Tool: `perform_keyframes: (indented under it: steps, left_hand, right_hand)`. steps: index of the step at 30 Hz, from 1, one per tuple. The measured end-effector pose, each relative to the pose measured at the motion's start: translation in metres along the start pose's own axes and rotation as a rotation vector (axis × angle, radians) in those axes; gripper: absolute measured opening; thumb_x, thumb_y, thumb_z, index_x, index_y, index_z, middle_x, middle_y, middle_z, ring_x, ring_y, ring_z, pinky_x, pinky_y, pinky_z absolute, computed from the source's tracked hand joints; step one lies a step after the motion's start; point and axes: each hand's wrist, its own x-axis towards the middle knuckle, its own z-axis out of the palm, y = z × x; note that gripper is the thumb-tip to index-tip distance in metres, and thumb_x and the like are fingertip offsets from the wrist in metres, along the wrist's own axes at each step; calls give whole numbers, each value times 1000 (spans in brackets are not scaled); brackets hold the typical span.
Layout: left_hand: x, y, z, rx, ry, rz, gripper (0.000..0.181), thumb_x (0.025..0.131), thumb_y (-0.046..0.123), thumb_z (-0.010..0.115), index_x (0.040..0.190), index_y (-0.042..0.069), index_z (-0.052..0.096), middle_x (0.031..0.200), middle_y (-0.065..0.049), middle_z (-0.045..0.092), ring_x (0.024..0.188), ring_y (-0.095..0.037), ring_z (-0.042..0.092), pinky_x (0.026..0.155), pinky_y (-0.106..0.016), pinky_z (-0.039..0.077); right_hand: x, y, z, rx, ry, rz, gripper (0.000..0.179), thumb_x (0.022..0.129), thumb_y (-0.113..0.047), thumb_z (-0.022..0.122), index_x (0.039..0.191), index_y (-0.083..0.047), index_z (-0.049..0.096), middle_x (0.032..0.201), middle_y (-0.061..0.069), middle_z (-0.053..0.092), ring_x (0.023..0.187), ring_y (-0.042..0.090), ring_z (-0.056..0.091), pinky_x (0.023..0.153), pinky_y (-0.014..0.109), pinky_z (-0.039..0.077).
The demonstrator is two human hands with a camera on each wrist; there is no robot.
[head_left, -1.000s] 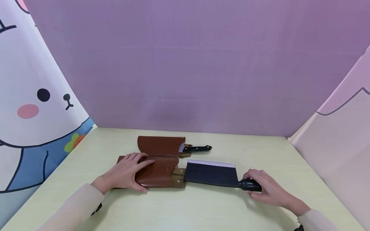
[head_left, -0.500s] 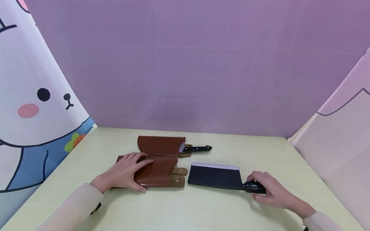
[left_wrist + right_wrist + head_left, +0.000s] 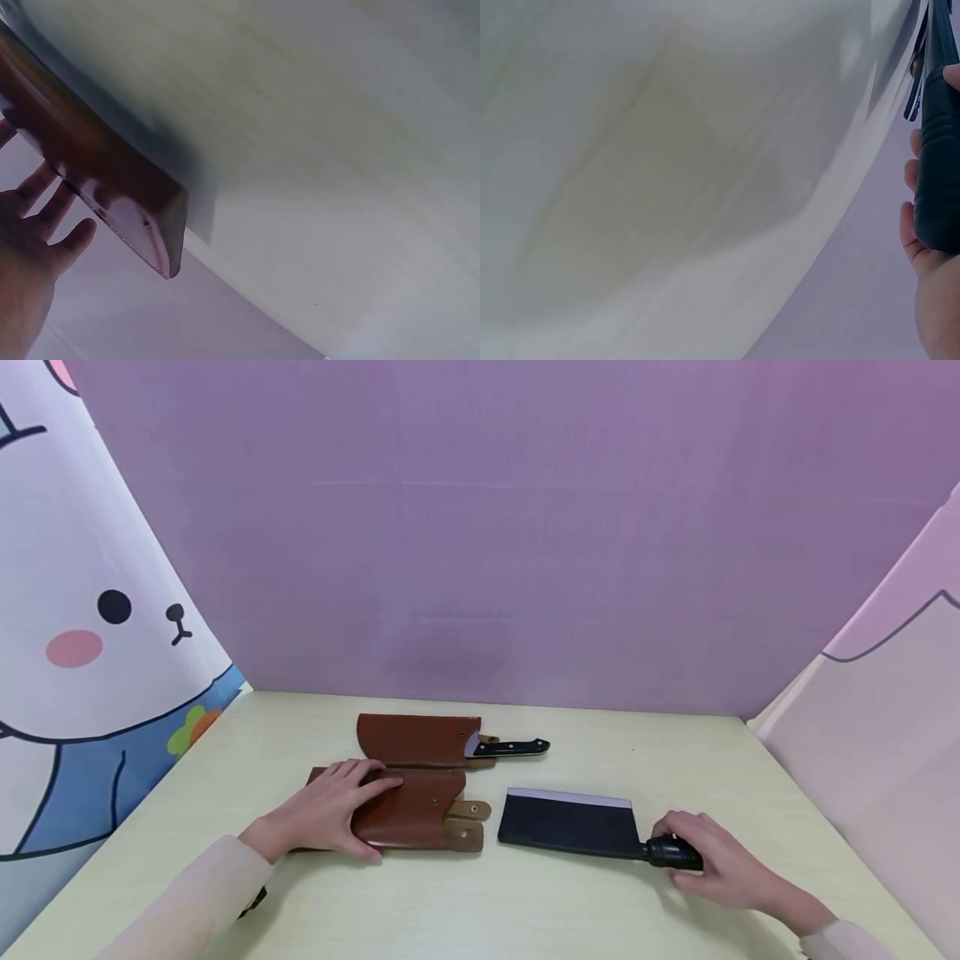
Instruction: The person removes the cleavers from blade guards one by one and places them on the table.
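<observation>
My right hand (image 3: 716,864) grips the black handle (image 3: 675,853) of a cleaver (image 3: 570,825). Its broad dark blade has a pale edge along the far side and points left. The right wrist view shows fingers around the ribbed handle (image 3: 939,165). My left hand (image 3: 326,808) rests spread across a brown leather sheath (image 3: 412,810), thumb at its near edge. Two tan snap straps (image 3: 465,835) stick out of the sheath's right end, a short gap from the blade. In the left wrist view, straight fingers touch the sheath (image 3: 97,150).
Just behind lies a second brown sheath (image 3: 416,737) holding a knife whose black riveted handle (image 3: 513,747) sticks out to the right. The pale wooden table (image 3: 480,910) ends at a purple backdrop (image 3: 495,568). Printed cloths hang at left (image 3: 112,693) and right (image 3: 877,752).
My right hand has drawn the cleaver to the right and slightly nearer, so the blade no longer meets the straps. The left hand and its sheath have barely moved.
</observation>
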Motion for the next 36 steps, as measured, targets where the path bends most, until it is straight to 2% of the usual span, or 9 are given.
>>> perform_keyframes:
  steps: [5, 12, 20, 24, 32, 36]
  left_hand:
    - [3, 3, -1, -7, -20, 1, 100, 56, 82, 57, 137, 25, 42, 134, -9, 40, 119, -26, 41, 97, -52, 33]
    - [7, 5, 2, 6, -9, 20, 99, 57, 83, 55, 136, 25, 43, 132, -6, 41, 117, -23, 41, 96, -50, 35]
    - [8, 7, 3, 6, -33, 30, 97, 58, 82, 56, 136, 24, 44, 132, -7, 42, 117, -24, 42, 97, -50, 35]
    - [8, 7, 3, -1, -43, 34, 97, 59, 81, 56, 136, 24, 44, 133, -8, 41, 117, -24, 42, 97, -50, 34]
    - [10, 6, 4, -5, -69, 26, 97, 59, 82, 55, 136, 25, 43, 134, -7, 40, 118, -25, 41, 97, -51, 33]
    - [10, 6, 4, -8, -73, 24, 97, 58, 82, 56, 136, 25, 43, 134, -8, 41, 118, -25, 41, 98, -51, 33]
  right_hand:
    - [-3, 2, -1, 0, -27, 17, 51, 56, -7, 76, 99, -22, 54, 91, -22, 54, 77, -6, 45, 69, 22, 33]
    - [-5, 4, -4, 24, -41, 16, 50, 56, -7, 76, 99, -22, 54, 89, -22, 54, 74, -5, 44, 68, 23, 35]
    - [-3, 6, -5, 57, 0, -24, 51, 53, -3, 76, 96, -21, 56, 86, -23, 55, 72, -7, 45, 65, 21, 35]
    - [-2, 9, -5, 75, -13, -31, 51, 54, -3, 76, 97, -22, 56, 86, -23, 55, 72, -7, 46, 65, 21, 33]
    - [5, 21, -2, 270, -12, -151, 50, 52, 7, 71, 95, -12, 57, 80, -12, 59, 63, -4, 50, 58, 13, 37]
    - [5, 22, -3, 318, -50, -125, 49, 54, 9, 71, 96, -12, 56, 80, -10, 60, 63, -3, 51, 58, 10, 39]
